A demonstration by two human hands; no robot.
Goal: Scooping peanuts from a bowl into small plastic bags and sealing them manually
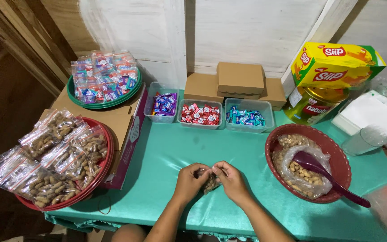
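Your left hand (190,178) and right hand (230,178) pinch a peanut bag (210,183) near the surface's (171,148) front edge, bare cloth around. The right basket (342,161) holds peanuts and a scoop (319,168).

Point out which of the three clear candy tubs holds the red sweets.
The middle clear plastic tub, filled with red-wrapped sweets. The left tub holds purple-wrapped sweets and the right tub holds blue-wrapped ones.
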